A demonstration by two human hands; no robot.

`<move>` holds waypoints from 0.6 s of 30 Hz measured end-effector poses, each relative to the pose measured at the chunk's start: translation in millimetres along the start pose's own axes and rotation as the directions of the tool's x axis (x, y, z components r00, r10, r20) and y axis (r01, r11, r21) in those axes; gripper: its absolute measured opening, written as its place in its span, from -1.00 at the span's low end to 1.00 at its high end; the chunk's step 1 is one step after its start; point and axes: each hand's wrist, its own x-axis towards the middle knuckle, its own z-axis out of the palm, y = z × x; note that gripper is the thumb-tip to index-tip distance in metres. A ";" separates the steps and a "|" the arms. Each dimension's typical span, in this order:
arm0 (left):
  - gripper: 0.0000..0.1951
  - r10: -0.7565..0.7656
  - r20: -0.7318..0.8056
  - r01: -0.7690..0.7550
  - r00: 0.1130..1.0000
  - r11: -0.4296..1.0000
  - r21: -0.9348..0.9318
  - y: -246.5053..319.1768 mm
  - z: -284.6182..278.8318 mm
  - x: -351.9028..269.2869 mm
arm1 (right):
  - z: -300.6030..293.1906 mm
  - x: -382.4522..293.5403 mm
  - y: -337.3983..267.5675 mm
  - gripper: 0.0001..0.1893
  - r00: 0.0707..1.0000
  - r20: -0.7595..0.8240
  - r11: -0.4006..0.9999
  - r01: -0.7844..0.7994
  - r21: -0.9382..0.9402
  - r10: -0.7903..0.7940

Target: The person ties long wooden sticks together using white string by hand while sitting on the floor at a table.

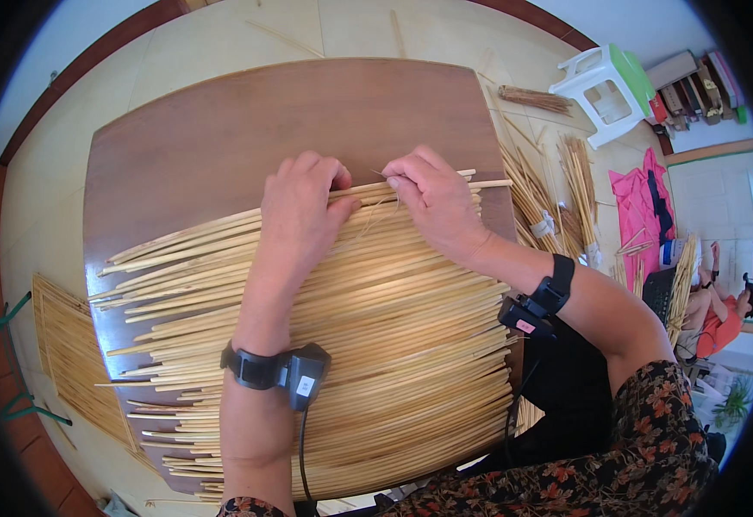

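Many pale plant stalks lie side by side as a mat [402, 310] across the brown wooden table [286, 123]. At the mat's far edge, my left hand [305, 194] grips the outermost stalk between thumb and fingers. To its right, my right hand [425, 194] pinches a thin thread [376, 216] by that same stalk; the thread loops back over the mat. The right end of the stalk [492, 184] sticks out past my right hand. Both wrists wear black straps with small devices.
Bundles of stalks [535, 194] lie on the floor right of the table, near a white and green plastic stool [602, 90] and pink cloth [641, 213]. Another stalk mat [85, 362] lies on the floor at left. A seated person [725, 316] is at the far right.
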 end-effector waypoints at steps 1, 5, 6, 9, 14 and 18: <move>-0.84 0.013 0.015 -0.013 1.000 1.000 -0.012 0.7 -1.1 0.1 | -1.8 -1.1 -1.5 -0.93 1.000 0.004 1.000 -0.001 -0.005 0.001; -0.83 0.018 0.030 -0.017 0.999 0.999 -0.032 -0.4 -1.6 -1.4 | -8.6 -2.6 -6.4 -0.92 1.000 0.019 0.999 0.002 0.044 -0.003; -0.83 0.020 0.026 -0.020 0.999 0.999 -0.035 0.3 -1.9 -3.1 | -10.1 -2.7 -7.6 -0.91 0.999 0.033 0.998 -0.003 0.062 0.001; -0.84 0.014 0.014 -0.013 1.000 0.999 -0.044 -3.7 1.1 -5.8 | -16.0 -6.0 -16.7 -0.90 0.997 0.077 1.000 -0.020 0.023 0.019; -0.88 0.005 0.005 -0.005 1.000 0.995 -0.096 -2.4 -0.1 -7.9 | -17.2 -17.0 -18.2 -0.90 0.994 0.095 0.997 -0.067 0.043 0.063; -0.88 -0.036 0.012 0.037 0.999 0.990 -0.134 -0.9 -1.8 -8.3 | -17.5 -19.5 -18.9 -0.91 0.991 0.096 0.992 -0.104 0.079 0.096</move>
